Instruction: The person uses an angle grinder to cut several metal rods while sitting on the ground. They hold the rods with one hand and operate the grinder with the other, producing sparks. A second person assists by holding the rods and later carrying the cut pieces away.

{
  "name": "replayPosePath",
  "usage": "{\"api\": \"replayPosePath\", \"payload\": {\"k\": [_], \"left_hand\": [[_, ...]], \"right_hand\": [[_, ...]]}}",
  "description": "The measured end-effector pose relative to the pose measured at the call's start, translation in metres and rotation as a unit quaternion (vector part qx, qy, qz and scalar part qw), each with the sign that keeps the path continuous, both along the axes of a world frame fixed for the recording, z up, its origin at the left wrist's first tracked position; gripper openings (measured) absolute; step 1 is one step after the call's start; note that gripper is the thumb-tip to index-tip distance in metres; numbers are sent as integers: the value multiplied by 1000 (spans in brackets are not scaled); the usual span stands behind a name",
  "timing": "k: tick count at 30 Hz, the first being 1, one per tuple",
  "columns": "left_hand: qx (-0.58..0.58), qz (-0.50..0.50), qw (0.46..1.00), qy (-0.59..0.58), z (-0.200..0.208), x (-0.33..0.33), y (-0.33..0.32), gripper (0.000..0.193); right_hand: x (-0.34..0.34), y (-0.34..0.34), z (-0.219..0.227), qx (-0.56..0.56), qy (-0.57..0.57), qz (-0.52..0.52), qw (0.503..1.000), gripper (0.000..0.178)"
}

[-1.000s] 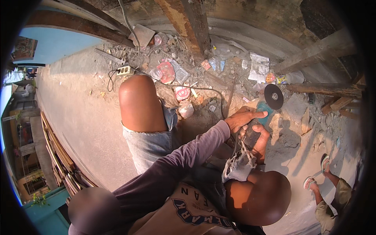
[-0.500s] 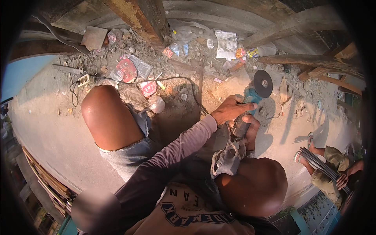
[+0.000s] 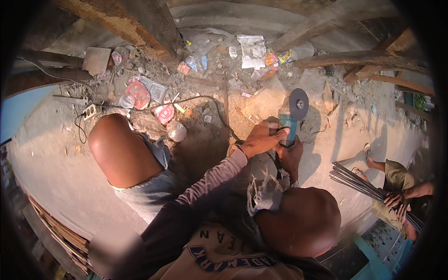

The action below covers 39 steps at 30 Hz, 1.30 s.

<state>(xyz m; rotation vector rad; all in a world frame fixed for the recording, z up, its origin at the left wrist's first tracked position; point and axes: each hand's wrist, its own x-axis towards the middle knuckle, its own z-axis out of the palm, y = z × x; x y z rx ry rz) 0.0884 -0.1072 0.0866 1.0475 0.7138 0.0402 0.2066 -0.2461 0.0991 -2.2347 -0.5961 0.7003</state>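
Note:
An angle grinder (image 3: 288, 127) with a teal body is held up between my knees, its dark cutting disc (image 3: 298, 104) pointing away from me. My right hand (image 3: 291, 156) is wrapped round the lower end of the body. From the left, my left hand (image 3: 259, 139) reaches across and grips the grinder's side, its fingers on the teal housing. A dark power cord (image 3: 196, 96) runs across the ground from a white socket strip (image 3: 89, 112) to near my left hand. Where my palms cover the grinder, its switch is hidden.
Litter lies ahead on the dusty ground, including a red wrapper (image 3: 138, 94), a clear plastic bag (image 3: 176, 131) and crumpled paper (image 3: 251, 51). Wooden beams (image 3: 364, 58) stand along the far side. At right, another person's hands (image 3: 395, 201) hold a bundle of thin rods (image 3: 357, 181).
The grinder has turned more upright, its disc shifting slightly left and down in view. My right hand's grip has turned with it. The other person's rods have swung and now reach further left.

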Motion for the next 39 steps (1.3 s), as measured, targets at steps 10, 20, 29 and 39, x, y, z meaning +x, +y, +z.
{"api": "replayPosePath", "payload": {"k": [10, 20, 29, 39], "left_hand": [[244, 151, 951, 115, 187, -172, 132, 55], [375, 19, 899, 227, 163, -199, 201, 57], [174, -124, 956, -201, 199, -179, 163, 27], [-92, -75, 750, -650, 261, -113, 56, 37]], "right_hand": [[70, 33, -36, -86, -178, 210, 957, 60], [64, 51, -37, -110, -276, 242, 924, 77], [80, 23, -7, -130, -257, 228, 930, 79], [88, 29, 129, 95, -183, -5, 978, 49]]}}
